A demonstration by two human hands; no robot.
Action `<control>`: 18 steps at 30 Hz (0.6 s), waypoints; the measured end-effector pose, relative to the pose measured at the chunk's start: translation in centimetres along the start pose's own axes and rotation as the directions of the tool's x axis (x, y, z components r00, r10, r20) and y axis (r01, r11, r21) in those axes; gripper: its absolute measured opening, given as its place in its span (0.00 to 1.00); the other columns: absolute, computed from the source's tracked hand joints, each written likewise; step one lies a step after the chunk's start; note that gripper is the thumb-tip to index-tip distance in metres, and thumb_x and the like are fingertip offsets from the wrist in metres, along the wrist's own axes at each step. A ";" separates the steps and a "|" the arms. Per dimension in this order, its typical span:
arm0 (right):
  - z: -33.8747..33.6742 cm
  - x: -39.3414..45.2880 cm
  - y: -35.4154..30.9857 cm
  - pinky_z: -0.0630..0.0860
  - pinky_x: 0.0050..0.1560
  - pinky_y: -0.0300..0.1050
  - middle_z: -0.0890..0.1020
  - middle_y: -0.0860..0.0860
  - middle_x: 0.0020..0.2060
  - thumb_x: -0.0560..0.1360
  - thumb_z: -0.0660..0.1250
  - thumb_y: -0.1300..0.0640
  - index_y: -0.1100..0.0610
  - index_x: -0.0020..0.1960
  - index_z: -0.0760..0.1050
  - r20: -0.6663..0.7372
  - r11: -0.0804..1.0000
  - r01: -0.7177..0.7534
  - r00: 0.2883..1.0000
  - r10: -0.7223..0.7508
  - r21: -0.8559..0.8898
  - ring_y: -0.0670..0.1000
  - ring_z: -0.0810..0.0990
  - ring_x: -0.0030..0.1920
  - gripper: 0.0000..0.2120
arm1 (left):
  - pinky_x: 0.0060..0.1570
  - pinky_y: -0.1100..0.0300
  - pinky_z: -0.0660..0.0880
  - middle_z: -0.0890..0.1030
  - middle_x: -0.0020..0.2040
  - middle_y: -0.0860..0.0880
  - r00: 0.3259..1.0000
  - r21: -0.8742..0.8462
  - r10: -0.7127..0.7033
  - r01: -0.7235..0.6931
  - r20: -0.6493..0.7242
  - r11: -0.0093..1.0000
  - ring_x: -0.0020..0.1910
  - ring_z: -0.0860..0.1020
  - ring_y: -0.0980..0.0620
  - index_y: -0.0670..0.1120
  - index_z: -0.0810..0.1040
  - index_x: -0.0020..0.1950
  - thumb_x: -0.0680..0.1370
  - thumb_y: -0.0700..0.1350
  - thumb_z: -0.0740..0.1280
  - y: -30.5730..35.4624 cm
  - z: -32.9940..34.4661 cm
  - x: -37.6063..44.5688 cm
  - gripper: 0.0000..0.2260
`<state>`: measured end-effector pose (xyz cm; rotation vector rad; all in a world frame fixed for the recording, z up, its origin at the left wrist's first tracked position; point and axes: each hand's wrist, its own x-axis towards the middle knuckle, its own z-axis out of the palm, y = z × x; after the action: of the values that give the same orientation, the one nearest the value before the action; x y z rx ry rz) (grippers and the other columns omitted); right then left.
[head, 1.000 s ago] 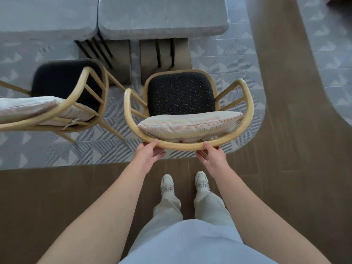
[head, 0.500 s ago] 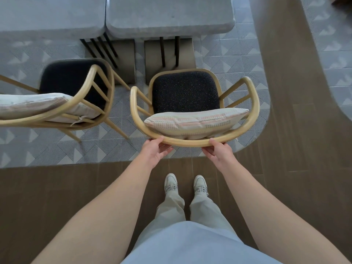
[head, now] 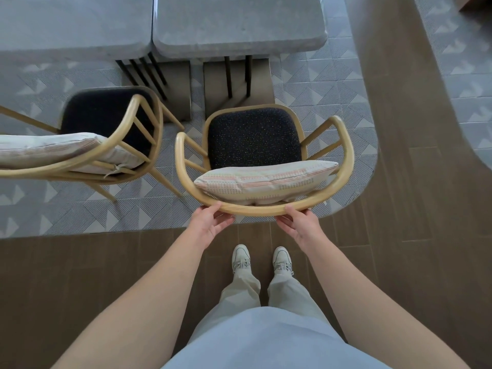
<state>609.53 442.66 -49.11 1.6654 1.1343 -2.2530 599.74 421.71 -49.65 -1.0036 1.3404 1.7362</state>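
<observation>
A wooden armchair (head: 346, 145) with a dark speckled seat (head: 253, 137) and a striped cushion (head: 266, 179) stands facing the grey table (head: 239, 25). Its seat lies just short of the table's edge. My left hand (head: 209, 226) holds the curved back rail left of its middle, thumb on top and fingers underneath. On the same rail, right of the middle, my right hand (head: 300, 225) holds on the same way. I stand right behind the chair on the brown floor.
A second, matching chair (head: 127, 115) with its own cushion stands close on the left, angled, nearly touching the first chair's armrest. A second grey table (head: 74, 25) adjoins the first. The table bases (head: 237, 83) stand ahead of the seat. Patterned flooring (head: 66, 214) lies under the chairs.
The chair has shifted a little to the left, narrowing the gap to the neighbouring chair. Both hands have stayed on the back rail, their fingers slightly looser.
</observation>
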 end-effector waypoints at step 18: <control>0.0 -0.5 0.7 0.82 0.52 0.54 0.82 0.61 0.56 0.81 0.66 0.61 0.63 0.67 0.71 -0.001 0.988 -0.094 0.995 0.095 0.126 0.58 0.84 0.54 0.16 | 0.36 0.52 0.84 0.82 0.58 0.38 1.000 -0.032 -0.019 0.019 -0.015 0.999 0.50 0.84 0.42 0.38 0.72 0.68 0.84 0.40 0.63 0.2 -1.9 -0.5 0.14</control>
<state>610.04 442.00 -48.97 1.7339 0.9105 -2.3041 600.06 419.82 -49.43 -1.0460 1.3123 1.7439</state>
